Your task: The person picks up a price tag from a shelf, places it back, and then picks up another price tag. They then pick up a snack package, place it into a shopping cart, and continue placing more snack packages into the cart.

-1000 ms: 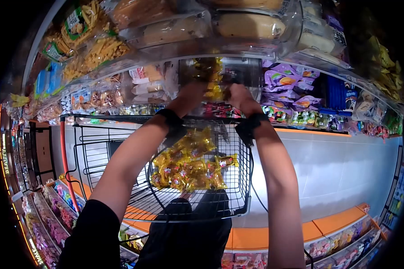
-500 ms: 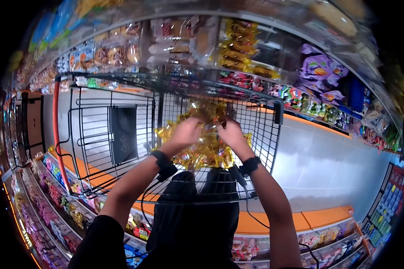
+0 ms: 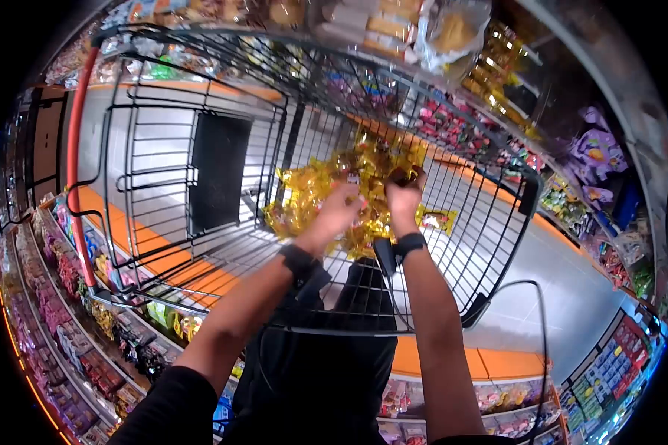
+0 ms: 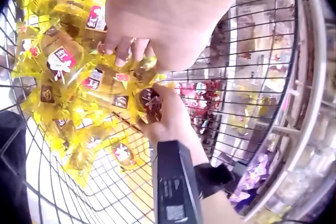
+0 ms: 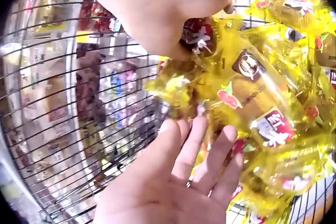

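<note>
Yellow-wrapped snack packets [image 3: 300,196] lie heaped in the wire shopping cart [image 3: 528,196], showing red-and-white labels. Over the heap is my left hand [image 3: 338,211], and the right wrist view shows that left hand [image 5: 178,176] with its palm turned up. Its fingers are spread and nearly straight against the packets, holding nothing. To its right, my right hand [image 3: 403,206] pinches a yellow packet with a dark label [image 5: 197,36] at the heap's edge. Between thumb and fingers that dark label [image 4: 151,103] shows in the left wrist view.
The cart's red handle [image 3: 76,163] stands at the left, and a black panel [image 3: 219,174] is at its handle end. Shelves of packaged snacks run along the far side, with purple packets [image 3: 597,156] at the right. An orange ledge [image 3: 441,360] borders the near shelves.
Both hands came from the far shelf down into the cart with yellow packets. The left hand's fingers now lie loose. The view has swung, and the cart appears higher and farther right.
</note>
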